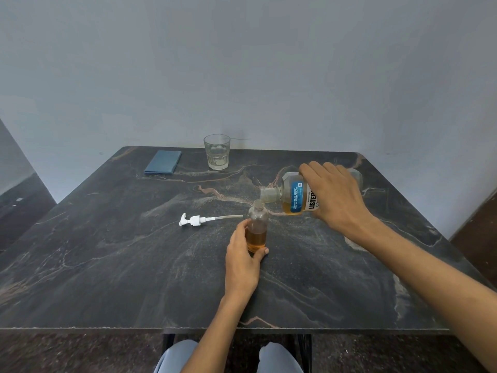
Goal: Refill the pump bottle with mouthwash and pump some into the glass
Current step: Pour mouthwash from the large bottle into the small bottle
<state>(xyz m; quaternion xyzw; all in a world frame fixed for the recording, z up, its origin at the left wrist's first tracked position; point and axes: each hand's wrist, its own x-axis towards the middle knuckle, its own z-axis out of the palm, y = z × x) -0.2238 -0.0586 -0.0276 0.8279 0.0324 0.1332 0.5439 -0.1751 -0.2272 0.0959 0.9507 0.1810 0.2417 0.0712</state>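
Presently, nearest to me, my left hand grips the pump bottle low on its body, fingers and thumb curled round it, holding it upright on the table. Amber liquid fills roughly its lower half; the neck stands open.

Just beyond and to the right, my right hand is wrapped over the mouthwash bottle, which is tipped nearly onto its side, long axis running right to left, mouth leftward. That mouth sits directly above and just right of the pump bottle's open neck, close to touching it. Whether liquid is crossing at this instant I cannot confirm; the stream, if any, is too fine to see. What remains pools along the lower side of the mouthwash bottle.

Judgement: the refill is part done. The governing relation is mouth over neck; any drift of the upper bottle leftward would spill onto the table.

Left of the bottle lies the pump head, on its side, tube pointing toward the bottle, nearer my left hand.

Farther back stand the glass, well apart, and a folded blue cloth to its left.
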